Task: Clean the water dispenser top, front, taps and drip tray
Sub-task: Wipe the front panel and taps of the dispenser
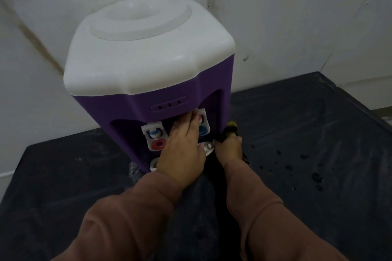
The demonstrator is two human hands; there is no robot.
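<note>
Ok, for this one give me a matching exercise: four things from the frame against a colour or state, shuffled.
Things:
1 lid
2 body
3 table
4 right hand

Colour or state:
A purple
B grips a yellow-tipped item
C white
D black

Pairs: 1-C, 2-A, 3-D, 4-B
</note>
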